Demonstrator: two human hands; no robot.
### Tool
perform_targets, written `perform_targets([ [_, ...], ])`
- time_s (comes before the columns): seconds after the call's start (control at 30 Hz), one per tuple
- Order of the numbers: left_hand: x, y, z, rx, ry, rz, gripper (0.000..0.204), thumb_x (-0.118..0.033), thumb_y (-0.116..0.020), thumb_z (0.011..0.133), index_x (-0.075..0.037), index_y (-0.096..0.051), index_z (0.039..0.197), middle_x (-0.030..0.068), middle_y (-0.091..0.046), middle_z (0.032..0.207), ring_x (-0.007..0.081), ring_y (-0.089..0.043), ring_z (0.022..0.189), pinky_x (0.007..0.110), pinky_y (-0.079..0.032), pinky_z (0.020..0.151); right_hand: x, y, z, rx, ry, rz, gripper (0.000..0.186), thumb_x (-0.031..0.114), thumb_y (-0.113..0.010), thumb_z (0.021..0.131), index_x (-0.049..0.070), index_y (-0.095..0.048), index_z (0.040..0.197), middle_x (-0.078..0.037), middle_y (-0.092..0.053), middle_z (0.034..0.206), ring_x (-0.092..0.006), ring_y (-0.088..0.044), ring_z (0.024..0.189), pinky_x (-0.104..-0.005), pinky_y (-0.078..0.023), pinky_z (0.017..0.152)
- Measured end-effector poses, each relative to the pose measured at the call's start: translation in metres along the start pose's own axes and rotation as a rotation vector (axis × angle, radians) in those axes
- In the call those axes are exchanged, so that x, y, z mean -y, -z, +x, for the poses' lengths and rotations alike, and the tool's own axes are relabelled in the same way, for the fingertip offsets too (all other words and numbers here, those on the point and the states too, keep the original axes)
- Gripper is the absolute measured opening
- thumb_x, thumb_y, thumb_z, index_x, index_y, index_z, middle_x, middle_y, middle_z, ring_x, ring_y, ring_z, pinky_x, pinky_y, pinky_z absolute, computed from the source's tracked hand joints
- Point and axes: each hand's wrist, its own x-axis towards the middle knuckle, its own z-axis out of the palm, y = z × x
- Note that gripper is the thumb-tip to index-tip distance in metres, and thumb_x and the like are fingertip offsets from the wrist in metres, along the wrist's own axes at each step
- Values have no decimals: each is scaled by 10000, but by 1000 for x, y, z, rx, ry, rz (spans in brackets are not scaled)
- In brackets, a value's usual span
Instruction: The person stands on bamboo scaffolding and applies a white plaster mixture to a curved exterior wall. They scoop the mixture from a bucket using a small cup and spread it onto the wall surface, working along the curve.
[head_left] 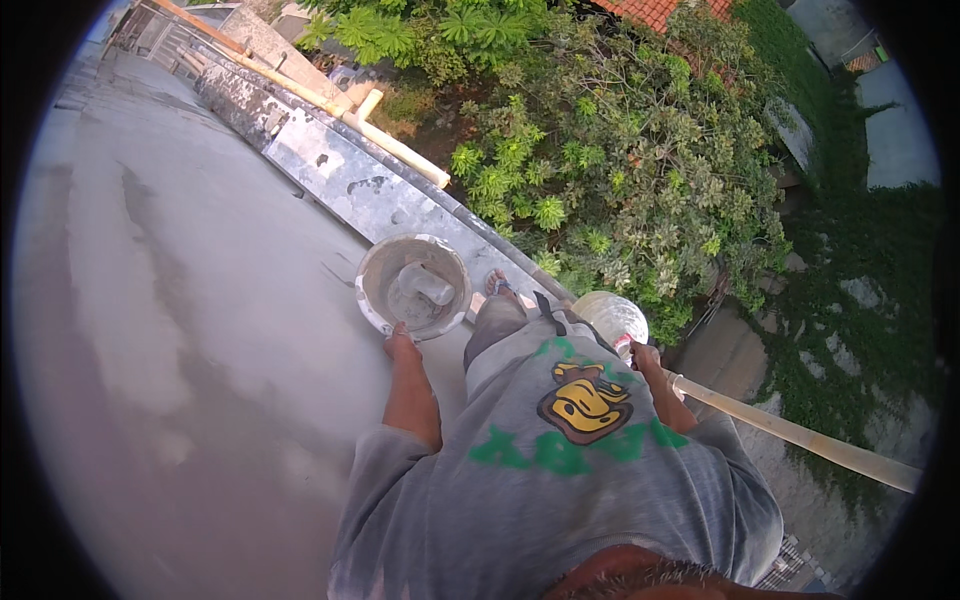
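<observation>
My left hand (398,338) grips the near rim of a grey, paint-stained bucket (372,285), which has a small whitish container (425,283) in it. My right hand (645,357) is closed at a translucent white bucket (610,315) with a small red part, apparently its handle, beside my right hip. My foot (497,283) in a flip-flop stands on a narrow, blotched grey ledge (315,165).
A smooth grey plastered wall (180,300) fills the left. Pale pipes (395,150) run along the ledge's outer edge, and another pipe (820,435) extends to the lower right. Beyond the edge lie a drop, trees (620,180), a tiled roof (660,15) and ground (730,360) below.
</observation>
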Motion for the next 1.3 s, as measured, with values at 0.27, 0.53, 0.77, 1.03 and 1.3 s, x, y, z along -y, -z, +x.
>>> perform_targets([
  [0.27, 31, 11, 51, -105, 26, 137, 512, -280, -757, 798, 117, -621, 1091, 237, -665, 1087, 333, -664, 937, 422, -525, 801, 98, -51, -17, 55, 126, -195, 306, 303, -597, 855, 6, -627, 788, -46, -542, 573, -176, -510, 438, -336, -431, 441],
  [0.53, 13, 4, 63, -66, -43, 221, 469, -282, -749, 791, 95, -656, 1054, 237, -686, 1041, 349, -678, 935, 433, -527, 796, 139, -90, -3, 122, 126, 79, 228, 232, -672, 829, 15, -620, 785, -37, -497, 583, -149, -449, 420, -311, -403, 379],
  [0.77, -18, -24, 74, -73, -146, 417, 516, -354, -730, 791, 81, -657, 1057, 255, -678, 1049, 378, -671, 959, 455, -522, 807, 169, -112, 6, 154, 174, 36, 199, 200, -665, 780, 5, -629, 795, -50, -511, 589, -160, -482, 441, -332, -414, 403],
  [1.03, -38, -12, 66, -43, -125, 341, 519, -360, -740, 781, 79, -657, 1046, 246, -683, 1030, 363, -675, 915, 452, -518, 791, 189, -131, -27, 164, 175, -15, 196, 198, -619, 832, 67, -554, 701, 7, -385, 508, -124, -365, 383, -295, -275, 363],
  [1.3, -28, -16, 14, -136, 109, 157, 505, -263, -769, 776, 93, -633, 1106, 234, -678, 1060, 351, -673, 899, 433, -526, 776, 197, -136, -37, 218, 254, -154, 197, 200, -608, 812, 37, -576, 706, -12, -435, 530, -131, -401, 403, -311, -300, 371],
])
